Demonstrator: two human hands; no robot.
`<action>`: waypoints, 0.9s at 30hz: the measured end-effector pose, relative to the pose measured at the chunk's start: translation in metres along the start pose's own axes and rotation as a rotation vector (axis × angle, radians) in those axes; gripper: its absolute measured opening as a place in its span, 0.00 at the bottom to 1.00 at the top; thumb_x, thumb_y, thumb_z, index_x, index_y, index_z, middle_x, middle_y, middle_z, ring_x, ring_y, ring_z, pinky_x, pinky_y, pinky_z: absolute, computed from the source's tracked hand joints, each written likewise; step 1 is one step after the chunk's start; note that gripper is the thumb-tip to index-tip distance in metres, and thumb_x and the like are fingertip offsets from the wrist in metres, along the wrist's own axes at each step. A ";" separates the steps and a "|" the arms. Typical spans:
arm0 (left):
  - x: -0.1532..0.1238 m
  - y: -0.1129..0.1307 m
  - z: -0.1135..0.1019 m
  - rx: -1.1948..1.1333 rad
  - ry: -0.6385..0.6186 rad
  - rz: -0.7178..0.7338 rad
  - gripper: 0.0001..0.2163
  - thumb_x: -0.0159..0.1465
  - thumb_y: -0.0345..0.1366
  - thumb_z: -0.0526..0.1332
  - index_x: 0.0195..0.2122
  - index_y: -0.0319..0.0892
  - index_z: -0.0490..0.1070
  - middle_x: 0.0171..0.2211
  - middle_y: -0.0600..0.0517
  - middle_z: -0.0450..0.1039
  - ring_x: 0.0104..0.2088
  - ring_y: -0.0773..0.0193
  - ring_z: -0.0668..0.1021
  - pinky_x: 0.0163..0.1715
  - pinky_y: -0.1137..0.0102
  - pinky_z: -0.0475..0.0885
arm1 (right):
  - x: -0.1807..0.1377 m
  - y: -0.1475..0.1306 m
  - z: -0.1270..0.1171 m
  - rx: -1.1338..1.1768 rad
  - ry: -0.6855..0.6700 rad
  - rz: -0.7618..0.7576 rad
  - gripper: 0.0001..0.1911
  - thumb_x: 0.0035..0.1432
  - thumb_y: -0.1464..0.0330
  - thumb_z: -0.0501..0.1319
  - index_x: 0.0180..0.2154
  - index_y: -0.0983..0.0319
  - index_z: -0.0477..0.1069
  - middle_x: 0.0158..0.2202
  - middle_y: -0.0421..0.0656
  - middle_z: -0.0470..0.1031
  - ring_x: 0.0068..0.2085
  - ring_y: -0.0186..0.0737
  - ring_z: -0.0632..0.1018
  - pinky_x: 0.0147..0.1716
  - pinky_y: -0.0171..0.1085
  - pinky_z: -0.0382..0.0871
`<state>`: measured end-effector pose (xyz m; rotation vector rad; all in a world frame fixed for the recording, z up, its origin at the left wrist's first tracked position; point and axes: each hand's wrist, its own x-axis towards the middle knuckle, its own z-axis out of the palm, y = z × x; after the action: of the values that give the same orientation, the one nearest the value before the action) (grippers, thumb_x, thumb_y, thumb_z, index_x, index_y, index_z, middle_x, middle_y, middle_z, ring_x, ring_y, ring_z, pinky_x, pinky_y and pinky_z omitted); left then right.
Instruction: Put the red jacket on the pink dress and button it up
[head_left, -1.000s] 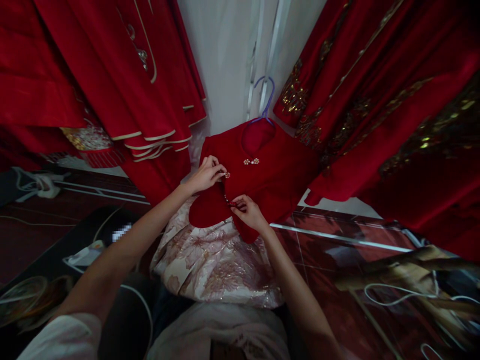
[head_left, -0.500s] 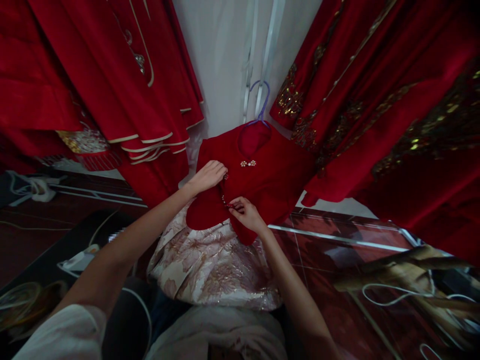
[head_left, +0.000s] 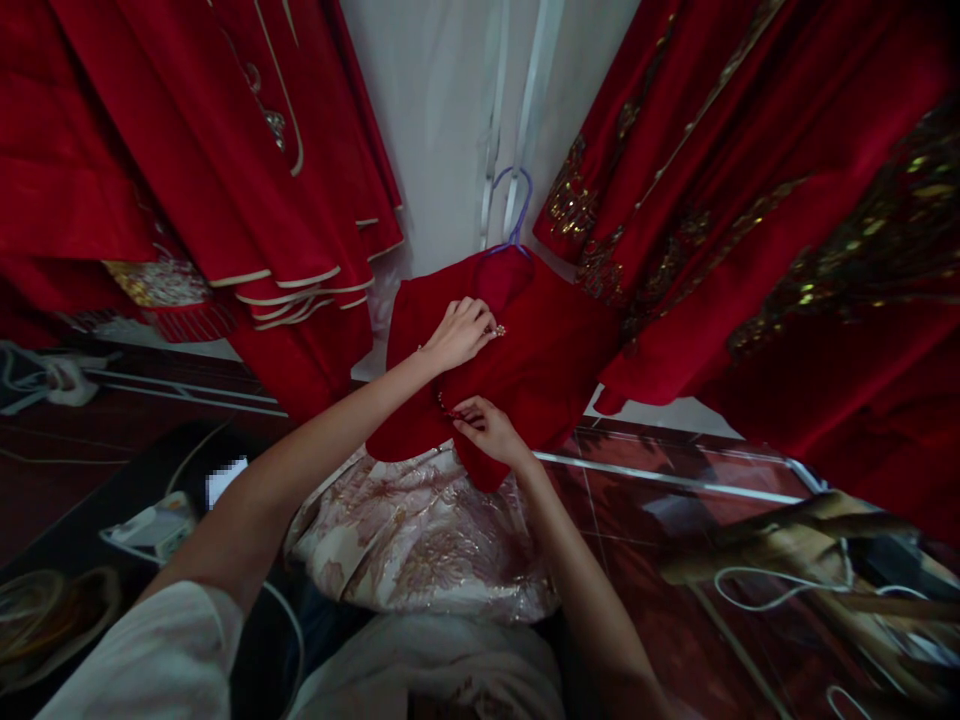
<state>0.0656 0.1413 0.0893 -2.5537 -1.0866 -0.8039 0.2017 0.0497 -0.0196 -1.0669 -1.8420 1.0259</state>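
Observation:
A small red garment [head_left: 547, 360] hangs in front of me on a purple hanger [head_left: 517, 215]. My left hand [head_left: 466, 332] reaches across its upper front, with bent fingers at the beaded fastener [head_left: 500, 331] below the neckline; the fingers cover part of it. Lower down, my right hand [head_left: 489, 428] pinches the edge of the red garment close to another beaded fastener [head_left: 442, 403]. Its fingertips hide just what part they grip. A pale floral brocade cloth with a gold sheen [head_left: 427, 545] lies across my lap beneath the garment's hem.
Red garments with pale piping [head_left: 300, 200] hang at the left. Others with gold sequins [head_left: 817, 270] hang at the right. A metal rail [head_left: 660, 476] runs low over the tiled floor. At the lower right are cardboard-like pieces [head_left: 795, 540] with a white cord [head_left: 750, 600].
My left hand has moved up and to the right, from the garment's side opening to the fastener below the neckline. My right hand keeps its pinch in nearly the same place.

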 end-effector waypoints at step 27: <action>0.012 -0.010 -0.008 0.019 -0.042 0.059 0.12 0.63 0.43 0.58 0.37 0.39 0.73 0.35 0.46 0.73 0.42 0.55 0.72 0.53 0.55 0.58 | 0.027 -0.077 -0.078 0.097 0.423 -0.205 0.12 0.56 0.60 0.62 0.38 0.61 0.72 0.42 0.46 0.77 0.44 0.39 0.78 0.48 0.42 0.73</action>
<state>0.0621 0.1521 0.1032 -2.5847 -1.0210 -0.7255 0.2376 0.0690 0.0856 -0.9318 -1.5053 0.6982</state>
